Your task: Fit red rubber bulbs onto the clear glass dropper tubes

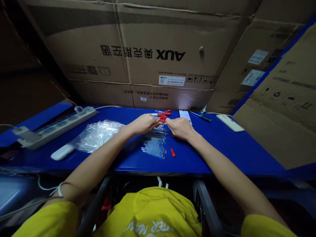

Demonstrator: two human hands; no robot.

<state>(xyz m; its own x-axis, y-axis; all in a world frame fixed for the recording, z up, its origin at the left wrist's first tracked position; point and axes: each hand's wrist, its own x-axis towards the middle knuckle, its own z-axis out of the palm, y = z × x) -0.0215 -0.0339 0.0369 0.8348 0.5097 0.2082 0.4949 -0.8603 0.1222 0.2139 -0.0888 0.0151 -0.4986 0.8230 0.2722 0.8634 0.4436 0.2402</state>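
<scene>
A row of clear glass dropper tubes [155, 142] lies on the blue table [222, 148], some with red rubber bulbs [164, 114] at the far end. The left hand [144, 123] and right hand [179, 127] meet over them, fingers pinched on one tube. A loose red bulb [173, 152] lies just beside the row; clear plastic bags [97, 135] and a white power strip [56, 126] sit left.

Fingertips of left hand [144, 123] and right hand [179, 127] meet over clear tubes [155, 144], too small to tell what's pinched between them, if anything. Red caps [164, 114] behind hands partly hidden by fingers. Print on white label [171, 80] way too tiny to read. Power strip [55, 126] dim at near end. Yellow shirt [153, 214] cut off by bottom edge.
</scene>
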